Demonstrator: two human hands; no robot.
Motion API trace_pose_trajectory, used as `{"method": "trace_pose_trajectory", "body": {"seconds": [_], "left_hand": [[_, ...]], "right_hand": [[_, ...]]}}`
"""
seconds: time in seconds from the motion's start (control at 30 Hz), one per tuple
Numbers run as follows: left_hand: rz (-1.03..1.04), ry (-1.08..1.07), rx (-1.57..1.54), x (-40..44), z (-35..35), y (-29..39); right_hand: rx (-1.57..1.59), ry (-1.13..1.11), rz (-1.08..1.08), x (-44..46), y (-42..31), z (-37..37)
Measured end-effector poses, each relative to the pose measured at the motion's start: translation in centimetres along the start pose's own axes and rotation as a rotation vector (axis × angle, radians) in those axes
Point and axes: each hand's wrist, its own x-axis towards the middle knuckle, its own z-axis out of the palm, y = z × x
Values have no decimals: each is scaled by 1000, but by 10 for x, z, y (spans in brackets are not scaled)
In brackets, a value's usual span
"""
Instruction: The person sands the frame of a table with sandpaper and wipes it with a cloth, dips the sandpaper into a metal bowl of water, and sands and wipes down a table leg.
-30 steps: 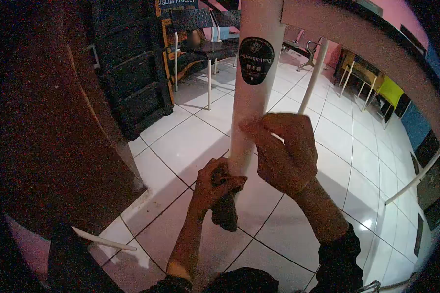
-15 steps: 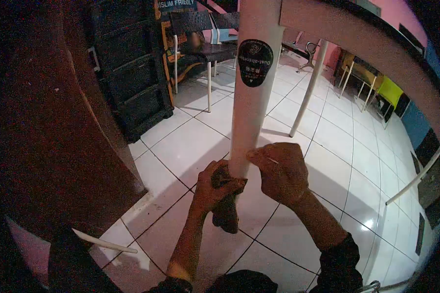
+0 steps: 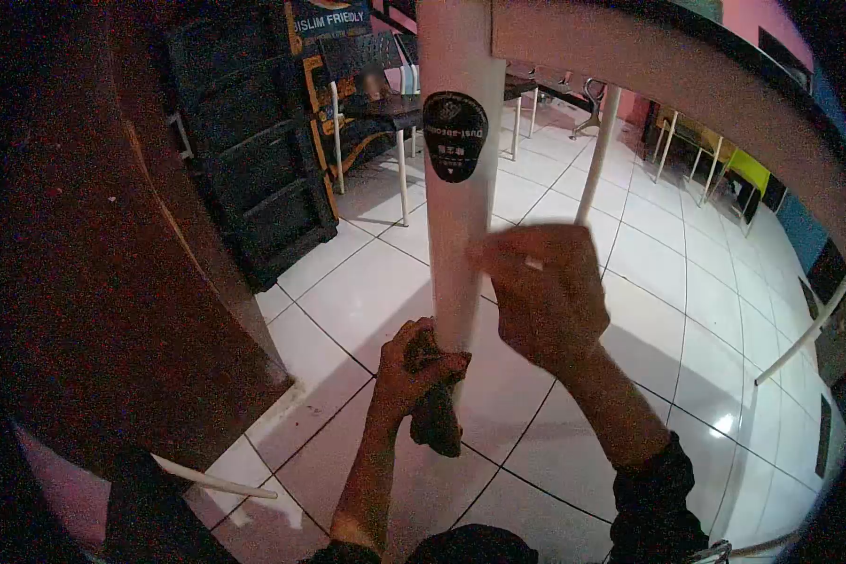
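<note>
A thick white leg [image 3: 456,226] stands upright in front of me, with a black oval sticker [image 3: 455,136] whose print is upside down. My left hand [image 3: 409,374] is closed around a dark rag [image 3: 435,421] and presses it to the leg's lower part; the rag's end hangs below my fingers. Beside the leg's right side, my right hand [image 3: 553,296] is closed in a pinch and somewhat blurred. A small pale thing [image 3: 533,262] shows at its fingers, too small to name. The fingertips reach the leg's edge; whether they touch it is unclear.
From the leg's top a pinkish beam [image 3: 630,56] runs right. A dark brown panel [image 3: 160,282] stands close on the left, with a black slatted crate [image 3: 263,179] behind it. Black chairs [image 3: 385,103] and a yellow-green chair [image 3: 748,169] are farther back on the white tiled floor [image 3: 348,282].
My right hand has moved up along the leg. My left hand keeps its hold on the rag at the leg. The view has shifted slightly, so the leg appears farther left.
</note>
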Motion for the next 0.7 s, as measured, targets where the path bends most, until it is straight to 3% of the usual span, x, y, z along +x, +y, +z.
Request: {"method": "trace_pose_trajectory", "body": {"seconds": [0.07, 0.17, 0.27, 0.3, 0.4, 0.47, 0.53, 0.6, 0.63, 0.7], "left_hand": [[-14, -1, -14, 0, 0, 0], [-9, -5, -42, 0, -1, -2], [-3, -21, -122, 1, 2, 1], [3, -26, -92, 1, 2, 3], [-54, -8, -45, -1, 2, 1], [-85, 2, -45, 1, 2, -1], [-96, -8, -61, 1, 0, -4], [-34, 9, -37, 2, 0, -8], [-4, 18, -25, 2, 1, -10], [40, 28, -59, 1, 3, 1]], "right_hand": [[47, 139, -2, 25, 3, 6], [-71, -36, -13, 4, -7, -2], [138, -540, 228, -27, -14, -7], [39, -441, 96, -25, -13, -11], [-38, -187, 277, 4, -3, -6], [51, 152, 65, 30, 6, -1], [-22, -69, 156, 14, -5, -10], [-20, -714, 360, -12, -17, -12], [-37, -857, 370, -28, -25, -10], [111, -597, 169, -55, -20, -5]]}}
